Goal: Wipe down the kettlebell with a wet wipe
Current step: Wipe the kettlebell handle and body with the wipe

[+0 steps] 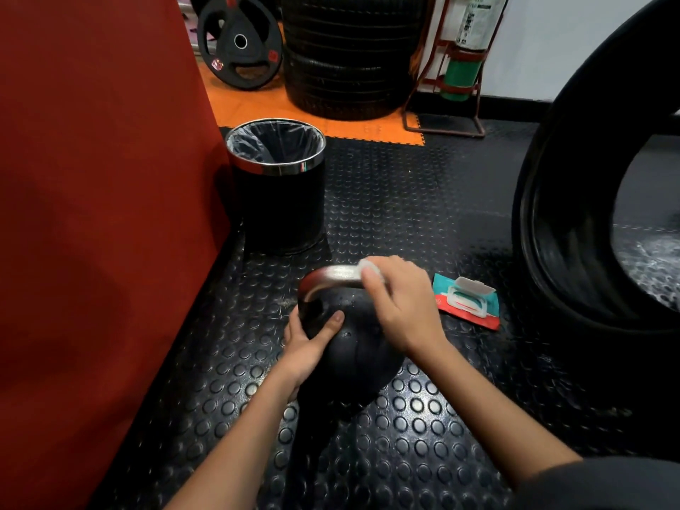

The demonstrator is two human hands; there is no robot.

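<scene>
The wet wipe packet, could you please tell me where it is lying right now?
In the head view, the wet wipe packet lies on the studded floor mat, right of the kettlebell and beside the big tyre.

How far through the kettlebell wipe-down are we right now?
Done: the wipes pack lies open on the floor and a wet wipe is out. In hand: the right hand rubs that wipe along the kettlebell handle, while the left hand steadies the body. Left: apparently the body, then likely binning the wipe in the trash bin.
</scene>
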